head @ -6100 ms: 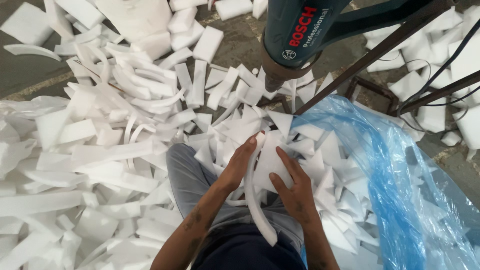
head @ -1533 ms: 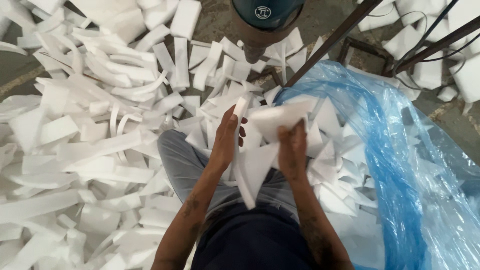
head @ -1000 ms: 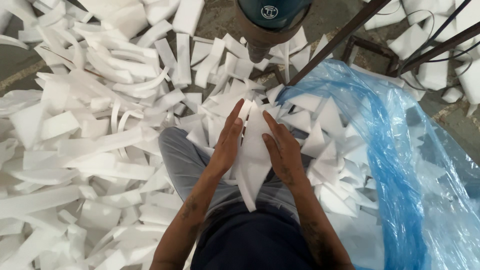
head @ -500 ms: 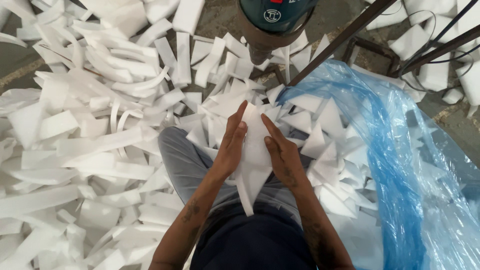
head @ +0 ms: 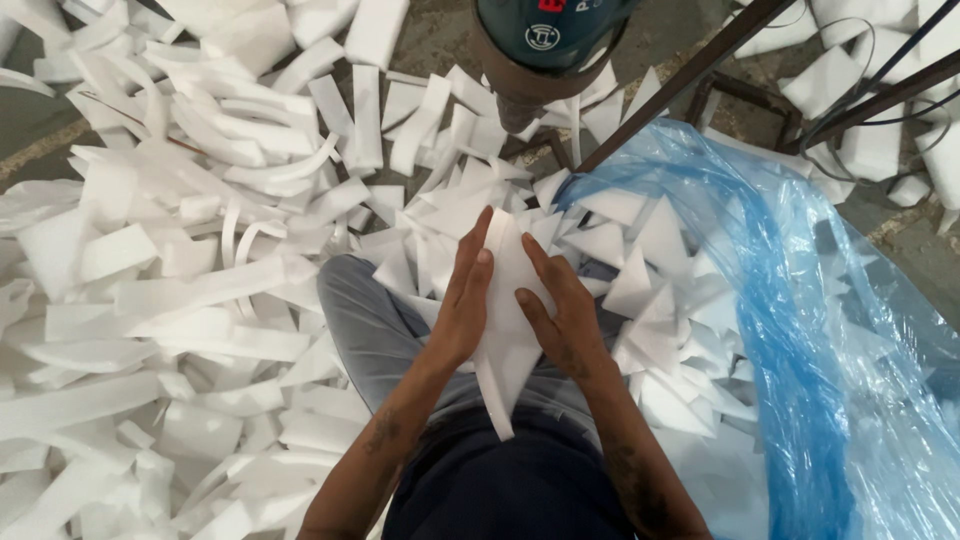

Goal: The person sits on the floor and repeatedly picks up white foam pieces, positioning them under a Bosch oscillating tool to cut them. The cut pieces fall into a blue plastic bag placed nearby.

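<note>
Seeing both hands now pressing flat against white foam stack: left hand on its left face, right hand on its right. Earlier I am watching right hand lifting loose foam piece above pile; now that piece sitting squared into stack. Stack looking tighter, narrower, upright between palms. Teal power tool showing larger at top edge.
</note>
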`<move>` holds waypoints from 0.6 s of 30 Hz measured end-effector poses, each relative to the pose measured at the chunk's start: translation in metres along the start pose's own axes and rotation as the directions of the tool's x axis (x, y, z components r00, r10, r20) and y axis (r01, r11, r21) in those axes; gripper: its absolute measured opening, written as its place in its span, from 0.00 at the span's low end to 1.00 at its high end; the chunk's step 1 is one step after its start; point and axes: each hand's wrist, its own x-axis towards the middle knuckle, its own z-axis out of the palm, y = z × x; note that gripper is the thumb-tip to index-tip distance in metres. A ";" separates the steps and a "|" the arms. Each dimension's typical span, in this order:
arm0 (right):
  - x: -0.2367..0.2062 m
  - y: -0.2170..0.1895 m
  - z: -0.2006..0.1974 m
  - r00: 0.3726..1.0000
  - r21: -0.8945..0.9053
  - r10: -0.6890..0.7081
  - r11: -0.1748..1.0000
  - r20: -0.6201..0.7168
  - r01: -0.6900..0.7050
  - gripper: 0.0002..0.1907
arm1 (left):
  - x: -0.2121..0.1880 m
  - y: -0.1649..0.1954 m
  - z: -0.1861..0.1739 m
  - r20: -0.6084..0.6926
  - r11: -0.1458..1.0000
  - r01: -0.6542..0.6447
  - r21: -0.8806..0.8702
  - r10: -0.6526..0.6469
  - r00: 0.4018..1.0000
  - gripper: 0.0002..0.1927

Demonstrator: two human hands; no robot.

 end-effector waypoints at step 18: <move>0.056 0.018 0.003 0.998 -0.085 -0.064 0.994 -0.008 0.063 0.30 | 0.056 0.006 -0.010 0.144 0.865 0.088 -0.493 -0.019 0.989 0.54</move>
